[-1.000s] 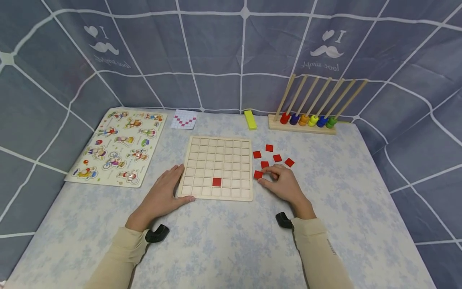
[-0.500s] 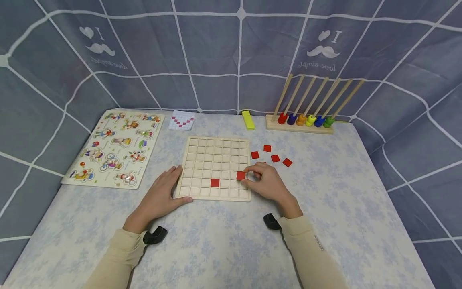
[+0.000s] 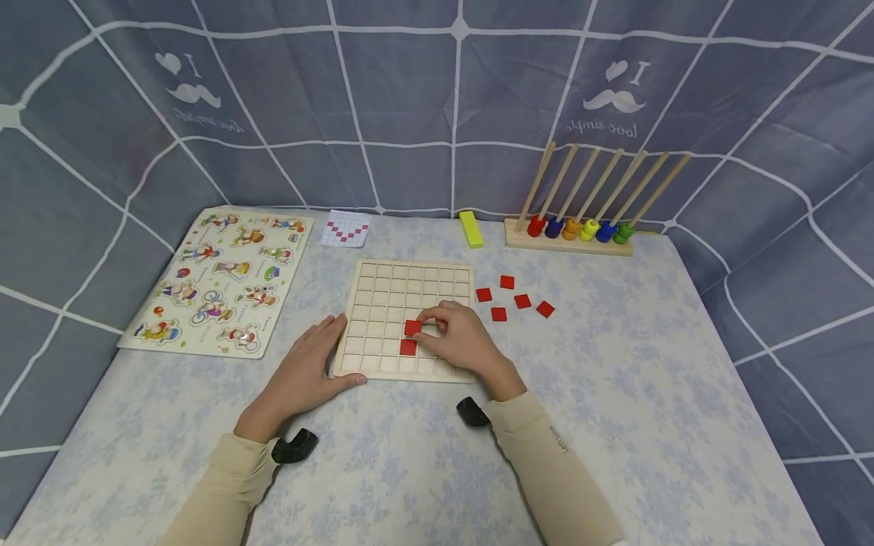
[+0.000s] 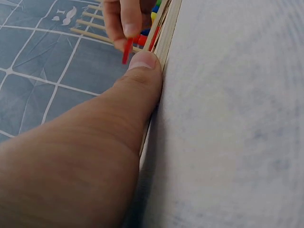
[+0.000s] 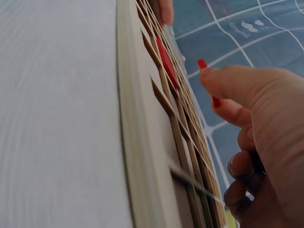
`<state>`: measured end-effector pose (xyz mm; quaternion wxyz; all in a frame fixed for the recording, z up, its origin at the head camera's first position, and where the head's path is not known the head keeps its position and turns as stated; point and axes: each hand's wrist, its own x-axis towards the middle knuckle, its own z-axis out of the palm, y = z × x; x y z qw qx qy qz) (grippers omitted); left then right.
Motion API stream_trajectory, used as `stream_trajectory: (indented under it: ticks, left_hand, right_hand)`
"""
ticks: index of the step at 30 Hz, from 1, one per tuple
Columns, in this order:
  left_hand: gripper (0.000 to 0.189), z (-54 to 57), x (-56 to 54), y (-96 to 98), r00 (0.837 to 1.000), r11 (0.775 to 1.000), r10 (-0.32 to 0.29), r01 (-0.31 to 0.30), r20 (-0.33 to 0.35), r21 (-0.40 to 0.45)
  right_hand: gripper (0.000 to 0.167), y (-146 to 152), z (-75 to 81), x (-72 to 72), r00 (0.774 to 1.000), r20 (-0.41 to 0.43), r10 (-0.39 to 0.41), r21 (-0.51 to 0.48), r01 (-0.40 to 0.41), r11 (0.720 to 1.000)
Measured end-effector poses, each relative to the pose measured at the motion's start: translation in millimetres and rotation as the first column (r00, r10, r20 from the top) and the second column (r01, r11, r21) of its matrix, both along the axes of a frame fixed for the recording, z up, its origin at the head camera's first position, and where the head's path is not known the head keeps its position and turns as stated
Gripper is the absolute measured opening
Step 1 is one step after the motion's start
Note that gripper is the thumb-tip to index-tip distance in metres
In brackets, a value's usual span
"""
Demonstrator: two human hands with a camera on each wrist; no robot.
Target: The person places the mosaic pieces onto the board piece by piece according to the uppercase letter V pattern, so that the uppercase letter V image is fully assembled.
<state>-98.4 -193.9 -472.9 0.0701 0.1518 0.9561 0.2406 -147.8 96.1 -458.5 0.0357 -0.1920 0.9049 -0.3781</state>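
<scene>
A thin red square tile is pinched between the thumb and finger of the right hand and is held on that hand's left side, raised just above a pale wooden grid board. From the head view it is seen just beyond a seated red tile, which is set in the second row from the board's near edge. The board is touched at its near left corner by the left hand, whose thumb is spread from extended fingers; the fingers are laid along the left edge, the thumb at the near one. The near part of the right edge is crossed by the right hand. Just beyond that hand, right of the board, five loose red tiles are scattered. A strip of pale floral cloth is left between the board and a cream picture puzzle to the left; a broader stretch is framed nearer by the forearms.
</scene>
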Motion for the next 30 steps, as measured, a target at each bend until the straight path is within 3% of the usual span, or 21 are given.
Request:
stream_trajectory:
  ticks: [7, 15, 19, 30]
  left_hand:
    - [0.114, 0.9, 0.8, -1.2, 1.0, 1.0, 0.01, -0.01, 0.005, 0.003]
    - [0.114, -0.8, 0.1, 0.0, 1.0, 1.0, 0.003, -0.003, 0.001, 0.003]
    - [0.114, 0.3, 0.4, 1.1, 1.0, 1.0, -0.001, 0.001, 0.0, 0.005]
    - [0.11, 2.4, 2.0, -0.1, 0.999, 0.999, -0.032, 0.033, -0.029, 0.004]
  right_hand:
    - [0.026, -23.6, 2.1, -6.3, 0.999, 0.001, 0.04, 0.114, -0.04, 0.993]
    - [0.027, -37.5, 9.7, -9.9, 0.997, 0.0, 0.08, 0.254, -0.077, 0.964]
    - [0.027, -41.4, 11.9, -10.4, 0.995, -0.005, 0.097, 0.285, -0.092, 0.954]
    - [0.023, -48.3, 19.3, -11.4, 0.998, 0.049, 0.043, 0.282, -0.055, 0.958]
